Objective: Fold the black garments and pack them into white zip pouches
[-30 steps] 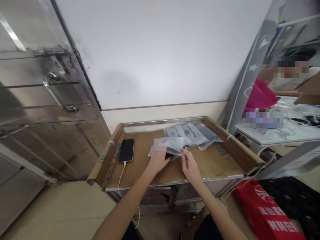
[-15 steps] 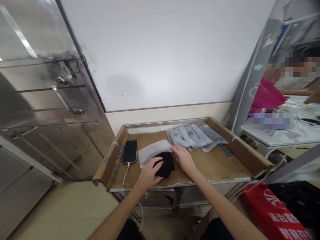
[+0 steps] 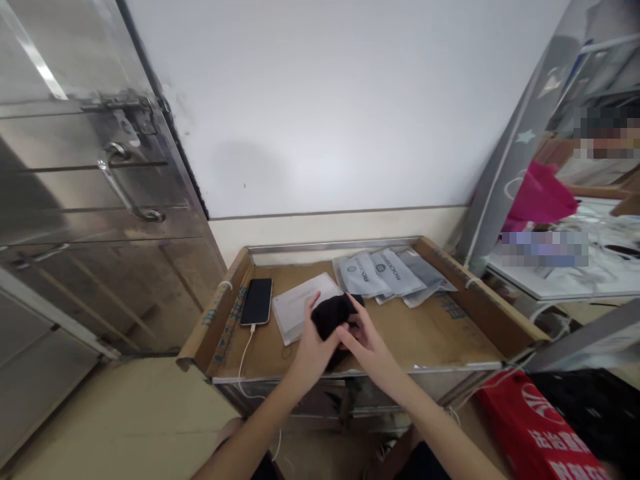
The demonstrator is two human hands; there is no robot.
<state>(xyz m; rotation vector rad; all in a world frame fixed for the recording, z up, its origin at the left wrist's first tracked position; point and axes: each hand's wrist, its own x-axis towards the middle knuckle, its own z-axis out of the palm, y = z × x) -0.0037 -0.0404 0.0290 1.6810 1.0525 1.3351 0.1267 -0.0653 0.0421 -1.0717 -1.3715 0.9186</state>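
Observation:
A bunched piece of black fabric (image 3: 332, 316) is gripped by both of my hands above the front part of the cardboard-lined cart top. My left hand (image 3: 316, 337) holds its left side, thumb toward the middle. On its right side, my right hand (image 3: 364, 337) has fingers and thumb closed on the cloth. What kind of fabric item it is, I cannot tell. Just behind and left of my hands, a white translucent bag (image 3: 300, 303) lies flat on the cardboard. Several similar grey-white bags (image 3: 363, 275) with dark print overlap at the back right.
A phone (image 3: 257, 301) with a white charging cable (image 3: 246, 350) lies at the left. Raised cardboard sides (image 3: 213, 317) edge the cart. A metal door (image 3: 95, 187) stands left, a red printed bag (image 3: 537, 420) lower right, and a cluttered white table (image 3: 565, 280) beyond.
The black fabric has been lifted off the cardboard and bunched between both hands. My right hand has left the white bag and come to the fabric; the white bag now lies flat.

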